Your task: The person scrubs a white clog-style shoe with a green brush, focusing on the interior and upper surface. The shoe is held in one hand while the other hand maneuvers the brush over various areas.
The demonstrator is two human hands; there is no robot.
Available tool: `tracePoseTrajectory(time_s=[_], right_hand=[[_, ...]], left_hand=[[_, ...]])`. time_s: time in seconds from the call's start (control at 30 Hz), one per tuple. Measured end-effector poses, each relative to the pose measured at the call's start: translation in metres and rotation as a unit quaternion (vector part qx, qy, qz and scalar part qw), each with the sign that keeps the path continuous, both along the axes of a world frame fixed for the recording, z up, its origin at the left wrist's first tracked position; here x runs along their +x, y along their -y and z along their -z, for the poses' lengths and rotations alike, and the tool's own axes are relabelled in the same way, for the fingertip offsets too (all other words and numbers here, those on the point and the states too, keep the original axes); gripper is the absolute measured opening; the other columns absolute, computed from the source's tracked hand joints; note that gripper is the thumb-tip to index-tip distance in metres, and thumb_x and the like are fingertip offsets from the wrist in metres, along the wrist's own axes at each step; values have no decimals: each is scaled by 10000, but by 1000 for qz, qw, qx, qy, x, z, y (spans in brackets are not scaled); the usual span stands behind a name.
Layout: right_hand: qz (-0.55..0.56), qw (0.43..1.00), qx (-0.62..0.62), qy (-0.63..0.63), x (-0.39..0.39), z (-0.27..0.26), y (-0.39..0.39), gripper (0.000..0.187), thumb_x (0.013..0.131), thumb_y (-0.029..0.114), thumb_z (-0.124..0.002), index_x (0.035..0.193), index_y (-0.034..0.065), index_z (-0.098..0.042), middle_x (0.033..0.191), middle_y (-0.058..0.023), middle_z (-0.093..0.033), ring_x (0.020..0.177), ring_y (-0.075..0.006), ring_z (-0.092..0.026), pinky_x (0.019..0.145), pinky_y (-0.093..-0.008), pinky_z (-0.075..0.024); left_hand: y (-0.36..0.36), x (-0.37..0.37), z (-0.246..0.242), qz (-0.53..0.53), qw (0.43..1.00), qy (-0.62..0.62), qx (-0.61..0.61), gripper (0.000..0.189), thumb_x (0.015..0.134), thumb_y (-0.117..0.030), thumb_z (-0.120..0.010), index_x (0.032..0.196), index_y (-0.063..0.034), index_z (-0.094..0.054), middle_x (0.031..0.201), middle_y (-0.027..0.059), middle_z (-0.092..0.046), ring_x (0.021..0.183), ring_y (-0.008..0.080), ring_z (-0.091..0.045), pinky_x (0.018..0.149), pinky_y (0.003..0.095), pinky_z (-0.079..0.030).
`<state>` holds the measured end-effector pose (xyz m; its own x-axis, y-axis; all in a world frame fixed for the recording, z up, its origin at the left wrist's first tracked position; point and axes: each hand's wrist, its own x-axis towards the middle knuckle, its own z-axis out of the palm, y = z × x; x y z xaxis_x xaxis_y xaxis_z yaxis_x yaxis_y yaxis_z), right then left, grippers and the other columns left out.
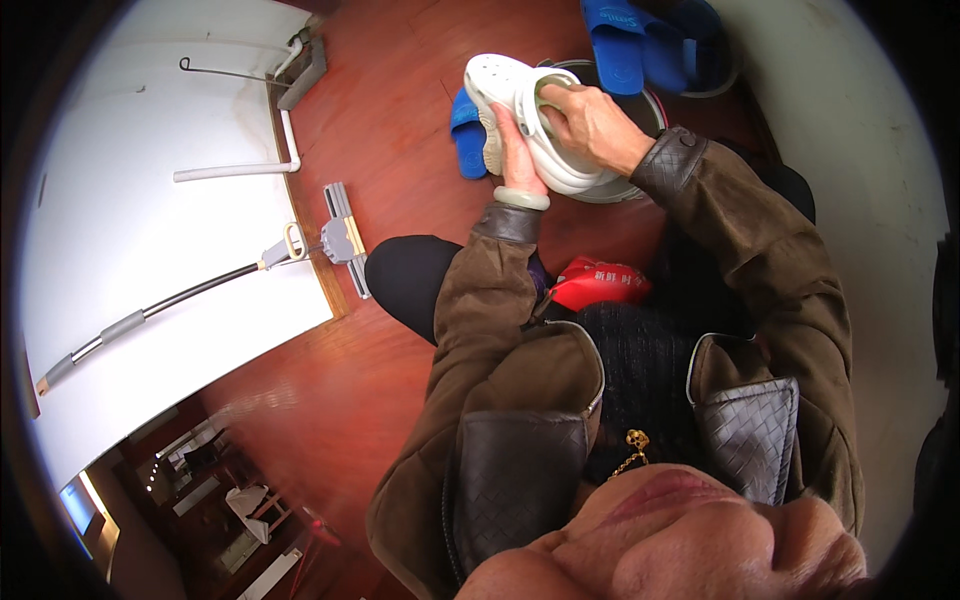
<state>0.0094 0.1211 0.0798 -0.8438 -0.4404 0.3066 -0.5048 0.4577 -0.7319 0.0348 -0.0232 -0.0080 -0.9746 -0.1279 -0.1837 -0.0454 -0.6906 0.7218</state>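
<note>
My left hand (pixel 516 154) grips a white perforated clog (pixel 499 79) from its sole side, with the thumb or a finger along the thick tread. The clog is tilted above a round basin (pixel 611 196), whose rim shows around it. My right hand (pixel 592 124) has its fingers inside the foot opening, beside the heel strap. A pale greenish patch shows near those fingertips; whether they hold anything is hidden. Just behind the clog, a blue slipper (pixel 471 150) rests on the red floor.
More blue slippers (pixel 616 49) are at the top right, near the pale wall (pixel 847 150). A red bag (pixel 600 283) bearing writing lies between my legs. A long-handled mop (pixel 341 238) leans along the white wall at left, below a white pipe (pixel 232 171).
</note>
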Motion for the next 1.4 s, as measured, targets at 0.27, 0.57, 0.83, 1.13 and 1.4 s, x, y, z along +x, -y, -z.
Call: tracePoseTrajectory(time_s=[0.27,0.57,0.83,1.13,1.4], right_hand=[[-89,995,37,37,5,2,-9,186,878,93,-584,974,-57,-635,754,-327,-631,770,-488,-661,693,-509,-569],[-133,990,25,43,6,-1,-16,263,885,123,-617,1070,-58,-661,815,-315,-655,802,-458,-678,730,-491,-558],[-33,999,29,0,-3,-5,-9,283,874,135,-616,1076,-48,-690,843,-317,-668,813,-442,-690,738,-481,-572],[-8,1000,-8,-13,-1,1,-5,215,866,115,-600,1026,-11,-670,850,-299,-666,821,-468,-665,724,-505,-556],[-120,991,4,56,8,-4,-17,260,882,110,-609,1087,-44,-650,808,-312,-660,801,-462,-677,737,-494,-566]], left_hand=[[18,1,-8,-52,998,9,-19,775,979,-698,-404,1492,-117,-404,1450,57,-513,1309,231,-503,1113,384,-402],[39,-8,-11,-74,997,18,27,820,958,-742,-378,1473,-106,-428,1441,78,-527,1308,252,-513,1105,403,-420],[3,-1,-2,-15,1000,-4,-18,727,989,-667,-431,1475,-127,-440,1450,48,-522,1296,237,-514,1096,397,-424],[2,0,-7,-16,999,10,-48,785,972,-678,-454,1519,-122,-365,1464,53,-506,1321,234,-491,1119,399,-401],[38,-10,-6,-57,998,-4,40,803,964,-734,-379,1478,-118,-417,1458,71,-505,1309,244,-506,1096,391,-423]])
